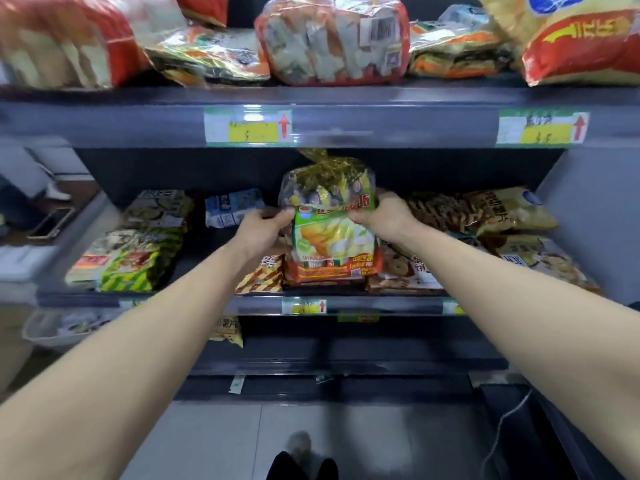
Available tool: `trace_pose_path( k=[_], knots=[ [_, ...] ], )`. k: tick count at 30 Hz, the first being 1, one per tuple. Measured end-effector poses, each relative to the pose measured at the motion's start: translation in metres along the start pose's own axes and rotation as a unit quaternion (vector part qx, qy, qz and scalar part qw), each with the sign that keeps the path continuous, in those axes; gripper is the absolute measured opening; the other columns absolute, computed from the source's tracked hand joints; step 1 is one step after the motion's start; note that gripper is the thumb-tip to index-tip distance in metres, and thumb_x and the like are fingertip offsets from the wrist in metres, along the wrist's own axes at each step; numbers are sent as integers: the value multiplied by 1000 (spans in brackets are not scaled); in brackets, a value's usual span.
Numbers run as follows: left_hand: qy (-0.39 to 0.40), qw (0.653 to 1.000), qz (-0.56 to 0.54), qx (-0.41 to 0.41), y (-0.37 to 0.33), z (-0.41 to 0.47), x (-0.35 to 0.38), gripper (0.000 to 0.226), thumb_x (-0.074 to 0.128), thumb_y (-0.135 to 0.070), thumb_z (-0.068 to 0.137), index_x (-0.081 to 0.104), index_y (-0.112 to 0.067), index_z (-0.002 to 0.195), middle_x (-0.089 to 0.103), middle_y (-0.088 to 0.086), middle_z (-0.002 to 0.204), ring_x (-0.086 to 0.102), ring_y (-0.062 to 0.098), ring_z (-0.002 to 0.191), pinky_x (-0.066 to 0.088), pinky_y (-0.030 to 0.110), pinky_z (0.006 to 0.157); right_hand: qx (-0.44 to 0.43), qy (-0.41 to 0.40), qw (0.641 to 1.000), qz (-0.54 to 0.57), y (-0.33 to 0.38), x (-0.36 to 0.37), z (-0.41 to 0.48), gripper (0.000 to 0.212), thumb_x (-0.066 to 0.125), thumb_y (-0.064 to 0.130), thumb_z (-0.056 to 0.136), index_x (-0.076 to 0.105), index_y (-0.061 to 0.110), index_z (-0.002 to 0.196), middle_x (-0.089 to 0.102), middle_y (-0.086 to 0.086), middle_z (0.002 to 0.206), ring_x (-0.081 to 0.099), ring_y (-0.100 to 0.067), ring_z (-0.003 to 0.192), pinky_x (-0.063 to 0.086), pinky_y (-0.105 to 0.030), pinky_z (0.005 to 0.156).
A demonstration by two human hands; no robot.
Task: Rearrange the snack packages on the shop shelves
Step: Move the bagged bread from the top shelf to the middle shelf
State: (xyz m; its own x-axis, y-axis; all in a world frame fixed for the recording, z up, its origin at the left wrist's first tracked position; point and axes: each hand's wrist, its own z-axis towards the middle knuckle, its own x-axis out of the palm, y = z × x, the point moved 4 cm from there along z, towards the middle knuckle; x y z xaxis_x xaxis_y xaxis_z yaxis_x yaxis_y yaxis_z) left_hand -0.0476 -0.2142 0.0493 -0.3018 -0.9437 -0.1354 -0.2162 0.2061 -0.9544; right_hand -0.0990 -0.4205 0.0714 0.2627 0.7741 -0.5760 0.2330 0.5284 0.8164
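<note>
Green-yellow snack package, just one, pinched at its top by two hands: left hand, right hand.

Head-worn view, forward-down, near shelves

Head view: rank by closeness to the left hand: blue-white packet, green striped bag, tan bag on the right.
1. Blue-white packet, just beyond the left hand gripping the yellow-green bag.
2. Green striped bag, shelf's left end.
3. Tan bag, far right.
</note>
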Motion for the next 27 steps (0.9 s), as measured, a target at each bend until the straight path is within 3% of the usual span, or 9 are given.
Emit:
trace_pose_path(
  k=[3,6,11,13,16,22,24,27],
  knots=[
    [-6,999,-36,19,-8,30,-11,33,65,-13,87,55,-5,117,61,17,110,63,30,93,55,39,77,12,-16,999,-33,12,13,27,45,64,29,88,54,12,128,61,-9,125,59,-25,114,48,-30,92],
    [-11,999,-32,42,-21,59,-18,37,63,-5,86,54,-7,122,61,15,113,61,30,106,53,39,86,20,-42,998,-40,19,22,56,41,58,29,92,52,10,128,62,-11,122,61,-27,111,49,-31,86],
    [6,995,-72,65,-27,105,-22,18,56,-3,90,58,-6,108,64,11,102,62,27,96,49,41,92,7,-64,998,4,22,36,106,26,56,21,94,60,9,117,62,-4,104,61,-14,92,50,-26,76],
    [0,995,-72,74,-27,126,-21,22,55,-4,91,59,-7,113,64,11,105,62,27,99,48,44,96,13,-77,997,-3,19,42,126,29,56,22,94,57,8,120,61,-2,106,59,-13,87,47,-22,66],
    [0,994,-71,87,-28,153,-18,19,53,-1,90,61,-16,99,63,8,100,60,27,99,47,46,96,27,-90,996,4,9,51,152,31,57,18,90,59,9,119,65,-10,114,64,-19,95,50,-25,70],
    [28,997,-52,57,-2,201,-6,18,52,2,91,56,-14,84,58,3,82,56,14,73,49,27,72,53,-28,998,-23,-17,71,175,28,58,23,91,62,9,114,64,-9,108,62,-22,97,46,-25,73],
    [17,997,-41,64,11,211,-3,16,56,2,89,62,-7,101,63,6,94,61,16,80,53,26,71,47,-7,998,-28,-28,80,177,32,60,23,89,59,11,119,63,-8,112,61,-23,101,50,-28,79],
    [-16,998,-17,63,21,218,-1,36,61,2,85,58,-4,120,64,9,113,63,22,97,54,35,86,49,-16,998,-24,-39,80,180,42,63,25,87,53,12,126,61,-10,120,59,-25,109,51,-32,88]
  ],
)
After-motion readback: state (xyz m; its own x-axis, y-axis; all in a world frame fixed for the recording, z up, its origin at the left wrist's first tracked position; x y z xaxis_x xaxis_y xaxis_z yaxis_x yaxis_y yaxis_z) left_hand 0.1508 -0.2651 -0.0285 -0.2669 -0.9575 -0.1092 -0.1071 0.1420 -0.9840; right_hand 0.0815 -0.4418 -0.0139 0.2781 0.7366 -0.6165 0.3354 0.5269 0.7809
